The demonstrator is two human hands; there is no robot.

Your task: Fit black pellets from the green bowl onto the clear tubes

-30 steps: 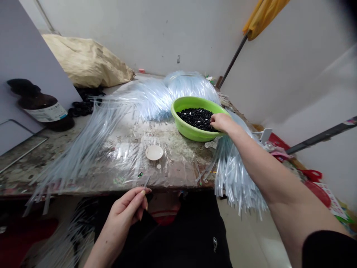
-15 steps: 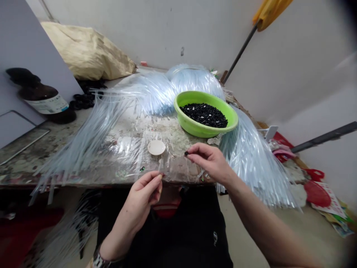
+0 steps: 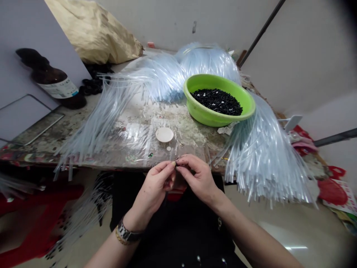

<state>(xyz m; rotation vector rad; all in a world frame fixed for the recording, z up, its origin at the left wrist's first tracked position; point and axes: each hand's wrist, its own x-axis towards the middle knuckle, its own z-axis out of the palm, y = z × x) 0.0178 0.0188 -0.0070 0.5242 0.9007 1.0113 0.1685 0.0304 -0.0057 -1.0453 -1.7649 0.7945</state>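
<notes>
In front of my lap, just off the table's near edge, my two hands meet at the fingertips. My right hand pinches a small black piece between thumb and index finger. Against it, my left hand is closed in a pinch too; whatever it holds is hidden by the fingers. A small white dish lies on the table just beyond them. To its right stands a green basin with many short black pieces in it, a few white bits among them.
Bundles of clear plastic tubes lie at the left, the back and over the right edge of the worn table. A brown bottle and a wire frame stand left. Behind lies a cream sack.
My right hand has come down and left with the black piece, meeting my left hand's fingertips. The view has shifted, so the table things sit higher and further right.
</notes>
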